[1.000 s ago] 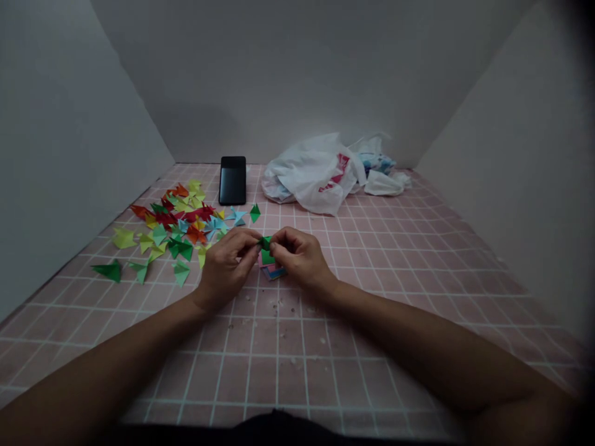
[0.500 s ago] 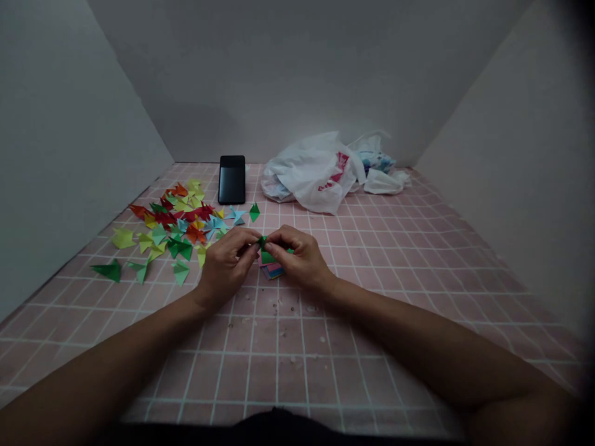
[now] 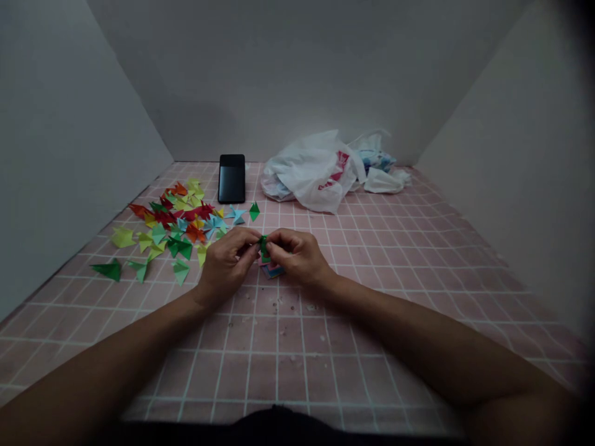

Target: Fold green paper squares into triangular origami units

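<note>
A small folded piece of green paper is pinched between my two hands at the middle of the table. My left hand grips its left side with thumb and forefinger. On the other side, my right hand closes its thumb and forefinger on the same paper; the fingers hide much of it. Beneath the hands lies a stack of coloured paper squares, partly covered, with pink and blue edges showing. Left of my left hand spreads a pile of folded paper pieces in green, yellow, red, orange and light blue.
A black phone lies at the back of the table. Right of it are a white plastic bag with red print and a smaller bluish package. One green folded piece sits beyond my hands. Pale walls enclose the pink checked tablecloth.
My right hand has shifted slightly down and its fingers have curled closer around the green paper. The left hand stays nearly where it was.
</note>
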{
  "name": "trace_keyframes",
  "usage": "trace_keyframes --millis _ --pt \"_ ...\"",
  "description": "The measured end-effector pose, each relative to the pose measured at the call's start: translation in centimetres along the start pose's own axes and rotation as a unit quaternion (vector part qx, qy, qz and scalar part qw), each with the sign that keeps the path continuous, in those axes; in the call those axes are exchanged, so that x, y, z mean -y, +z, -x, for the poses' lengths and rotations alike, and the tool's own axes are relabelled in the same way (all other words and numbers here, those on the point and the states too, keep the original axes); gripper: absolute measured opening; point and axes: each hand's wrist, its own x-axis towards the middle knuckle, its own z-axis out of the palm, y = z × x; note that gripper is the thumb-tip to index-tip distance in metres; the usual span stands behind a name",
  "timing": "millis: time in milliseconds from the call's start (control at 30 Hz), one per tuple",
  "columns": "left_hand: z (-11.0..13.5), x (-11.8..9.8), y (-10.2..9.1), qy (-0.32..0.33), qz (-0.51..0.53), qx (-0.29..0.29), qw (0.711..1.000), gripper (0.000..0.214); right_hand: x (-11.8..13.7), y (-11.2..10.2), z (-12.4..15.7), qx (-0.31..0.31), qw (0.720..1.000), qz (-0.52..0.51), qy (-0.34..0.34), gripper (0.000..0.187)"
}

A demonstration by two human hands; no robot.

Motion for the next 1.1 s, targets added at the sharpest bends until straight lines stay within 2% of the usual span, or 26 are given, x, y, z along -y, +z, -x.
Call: trace_keyframes --millis 333,500,767,933,1100 --pt "0.01 -0.21 0.02 -0.005 0.034 -0.014 0.999 0.010 0.56 0.08 0.17 -0.054 0.998 0.001 0.020 0.011" --pt "0.01 0.18 0.12 -0.006 0.045 -0.011 0.999 0.009 0.21 0.03 0.10 -0.036 0.999 -0.025 0.004 0.014" --pt "0.04 0.14 0.04 -0.022 0.048 0.011 0.999 0.009 -0.17 -0.01 0.01 -0.035 0.998 -0.046 -0.028 0.009" --pt "0.05 0.20 0.07 -0.041 0.079 0.013 0.996 0.010 0.12 0.00 0.18 -0.007 0.997 -0.080 -0.010 0.018" --pt "0.06 0.32 0.18 -0.039 0.082 0.012 0.996 0.014 -0.08 -0.03 0.12 -0.001 0.997 -0.078 -0.009 0.016"
